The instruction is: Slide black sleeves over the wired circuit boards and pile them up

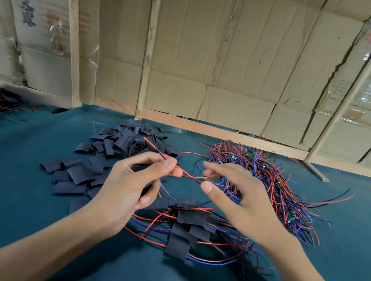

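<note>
Head view: left hand [131, 180] pinching red wire [157, 151] and, seemingly, a sleeve [140, 166]; right hand [231, 187] loose, at 3 o'clock. Best threading wire ends first; finished pile [187, 228] at 6.

Teal-covered table [33, 206]: black sleeves [104, 156], wired boards [272, 179].

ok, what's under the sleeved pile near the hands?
Under the black sleeves of the sleeved pile, red and blue wire loops lie on the teal table cover. The boards inside are covered.
</note>
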